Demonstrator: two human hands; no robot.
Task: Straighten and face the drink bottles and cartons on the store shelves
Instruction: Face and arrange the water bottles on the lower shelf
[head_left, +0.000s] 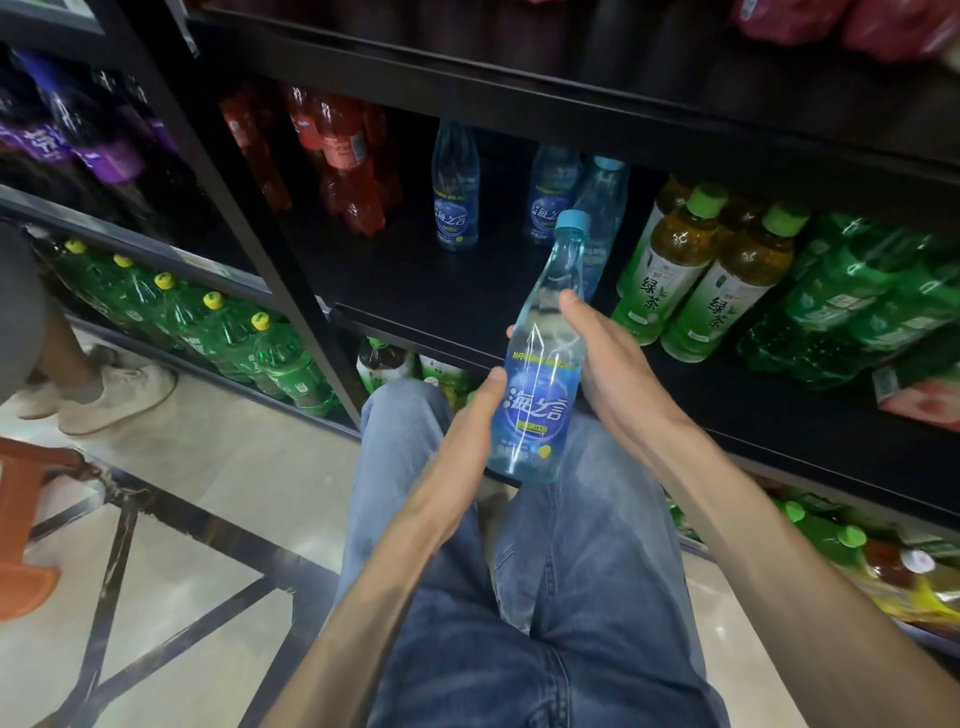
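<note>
A clear bottle with a blue label and light-blue cap (540, 364) is held in the air in front of the black middle shelf (447, 291), label facing me. My left hand (467, 421) grips its lower body from the left. My right hand (608, 364) grips its upper body from the right, thumb across the front. Three more blue-label bottles (455, 192) stand further back on the shelf. Green tea bottles (727, 291) with green caps stand to the right.
Red bottles (343, 156) stand at the shelf's back left. Green soda packs (852, 306) fill the right. Large green bottles with yellow caps (228, 332) line a low left shelf. A person's shoes (114, 395) stand on the tiled floor at left, beside an orange stool (21, 525).
</note>
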